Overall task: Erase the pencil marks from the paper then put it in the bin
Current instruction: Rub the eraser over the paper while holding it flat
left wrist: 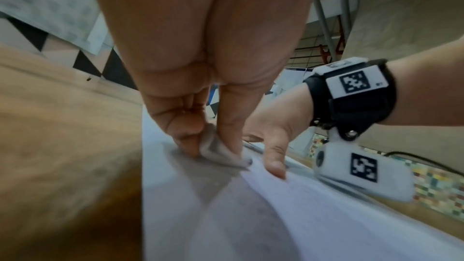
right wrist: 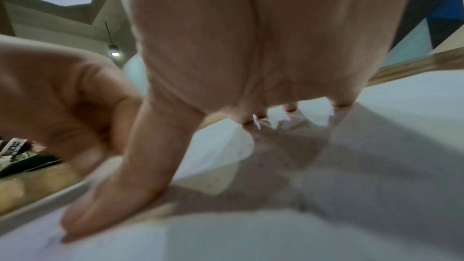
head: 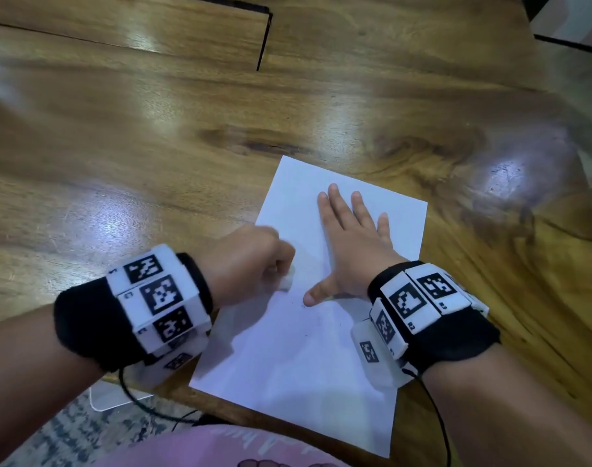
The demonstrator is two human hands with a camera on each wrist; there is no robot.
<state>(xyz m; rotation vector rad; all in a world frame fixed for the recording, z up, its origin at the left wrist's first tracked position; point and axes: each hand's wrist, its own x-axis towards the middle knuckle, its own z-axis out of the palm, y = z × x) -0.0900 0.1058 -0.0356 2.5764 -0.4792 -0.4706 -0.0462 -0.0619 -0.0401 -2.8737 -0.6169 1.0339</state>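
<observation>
Nearest the wearer, a strip of pink clothing (head: 227, 446) is cut off by the lower edge of the head view, with a patterned rug (head: 68, 429) and a white object (head: 112, 397) partly hidden under the desk (head: 153, 129) edge. On the wooden desk lies a white sheet of paper (head: 298, 365), turned at an angle, its near corner reaching the desk edge. The left hand (head: 250, 264) sits at the sheet's left edge, its fingers (left wrist: 185, 134) curled and pinching a small whitish eraser (left wrist: 220, 152) against the paper; most of the eraser is hidden inside the grip and blurred. Just beside it, the right hand (head: 355, 244) lies flat on the middle of the sheet, fingers straight and spread, thumb stretched toward the eraser. Only faint specks show on the paper near the thumb; any pencil marks are too pale to make out. Both wrists wear black bands with white marker blocks. Farther off, the desk shows glare patches, and a dark seam (head: 264, 38) runs across its far part. No bin can be seen.
</observation>
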